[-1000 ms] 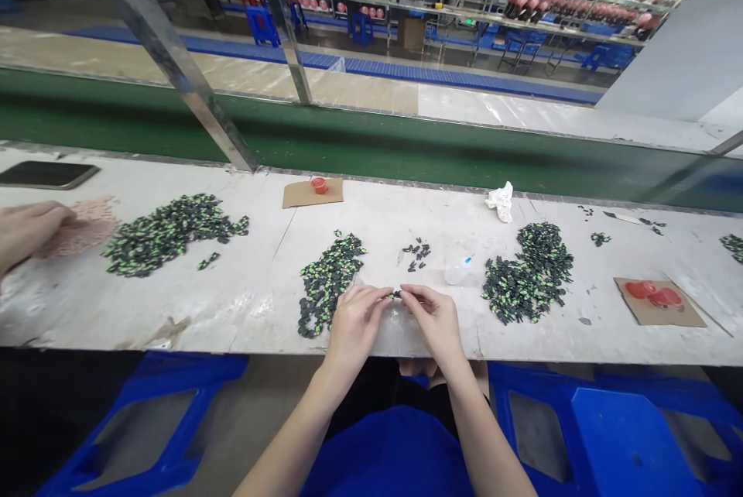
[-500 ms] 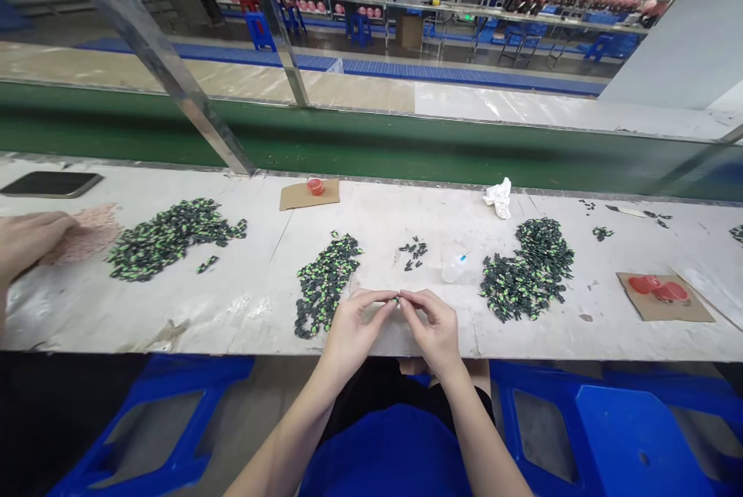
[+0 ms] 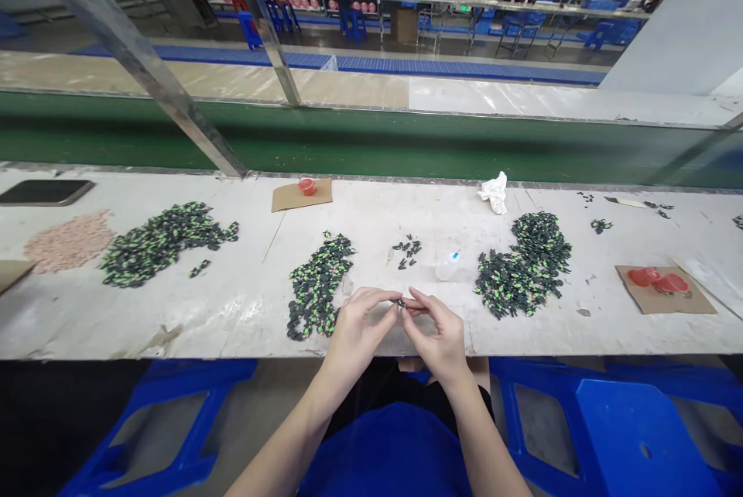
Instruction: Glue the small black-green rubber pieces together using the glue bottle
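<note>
Fingertip to fingertip, my left hand (image 3: 361,324) and my right hand (image 3: 436,329) meet just above the table's near edge. Between them is a small dark piece (image 3: 399,303), pinched by the left thumb and finger; the right fingertips touch its other side. Its exact kind is too small to make out. Beside my left hand lies a pile of small black-and-green pieces (image 3: 316,280). Beyond my hands are several loose dark pieces (image 3: 408,248) and a small translucent bottle (image 3: 446,266) with a blue tip. A larger black-and-green pile (image 3: 525,269) sits to the right.
Along the white table (image 3: 232,311) are another black-and-green pile (image 3: 166,241), pinkish pieces (image 3: 73,238) and a dark phone-like slab (image 3: 46,191). Red cups stand on cardboard (image 3: 284,197) and on a second cardboard piece (image 3: 638,297). Crumpled white tissue (image 3: 494,193) lies at the back.
Another person's hand at the far left has left the pinkish pieces and gone out of view. My fingers have shifted slightly around the dark piece, which shows more now.
</note>
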`<state>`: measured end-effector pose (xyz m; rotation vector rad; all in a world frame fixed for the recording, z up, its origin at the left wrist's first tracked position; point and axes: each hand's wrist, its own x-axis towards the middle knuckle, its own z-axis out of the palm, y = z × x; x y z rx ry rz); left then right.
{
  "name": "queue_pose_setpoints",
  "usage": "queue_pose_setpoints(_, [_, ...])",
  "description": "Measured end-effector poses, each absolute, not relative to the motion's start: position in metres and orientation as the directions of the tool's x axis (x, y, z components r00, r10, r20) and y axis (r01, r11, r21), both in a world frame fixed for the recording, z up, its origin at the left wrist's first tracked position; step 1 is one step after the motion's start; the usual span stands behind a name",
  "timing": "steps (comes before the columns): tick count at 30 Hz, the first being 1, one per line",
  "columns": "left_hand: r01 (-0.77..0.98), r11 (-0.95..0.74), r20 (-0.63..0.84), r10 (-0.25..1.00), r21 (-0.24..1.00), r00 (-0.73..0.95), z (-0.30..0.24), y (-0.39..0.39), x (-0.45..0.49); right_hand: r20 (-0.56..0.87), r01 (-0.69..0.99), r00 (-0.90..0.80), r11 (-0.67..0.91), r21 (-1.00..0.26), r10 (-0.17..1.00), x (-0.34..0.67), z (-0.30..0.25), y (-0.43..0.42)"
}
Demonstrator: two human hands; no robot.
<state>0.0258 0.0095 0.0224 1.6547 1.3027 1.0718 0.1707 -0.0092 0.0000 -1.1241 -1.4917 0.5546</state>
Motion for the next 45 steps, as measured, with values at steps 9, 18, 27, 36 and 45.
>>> queue_pose_setpoints(9, [0.428, -0.269, 0.186, 0.956, 0.863, 0.226, 0.019, 0.007, 0.024, 0.445, 0.368, 0.046, 0.399, -0.84, 0.894, 0.177, -0.001, -0.01])
queue_pose_setpoints(18, [0.471, -0.26, 0.169, 0.959, 0.843, 0.226, 0.016, -0.002, 0.025, 0.241, 0.241, -0.026, 0.24, -0.94, 0.97, 0.179, -0.012, -0.008])
queue_pose_setpoints(27, [0.433, -0.277, 0.095, 0.913, 0.858, 0.397, 0.016, -0.004, 0.033, 0.254, 0.317, -0.023, 0.248, -0.915, 0.967, 0.195, -0.011, -0.016])
queue_pose_setpoints(36, [0.783, -0.226, 0.273, 0.959, 0.579, 0.076, 0.002, 0.046, -0.002, 0.481, 0.684, 0.474, 0.036, -0.729, 0.738, 0.265, -0.006, -0.014])
queue_pose_setpoints(45, [0.841, -0.335, 0.288, 0.931, 0.425, 0.225, -0.013, 0.089, -0.035, 0.574, 0.856, 0.304, 0.045, -0.514, 0.761, 0.252, -0.02, 0.025])
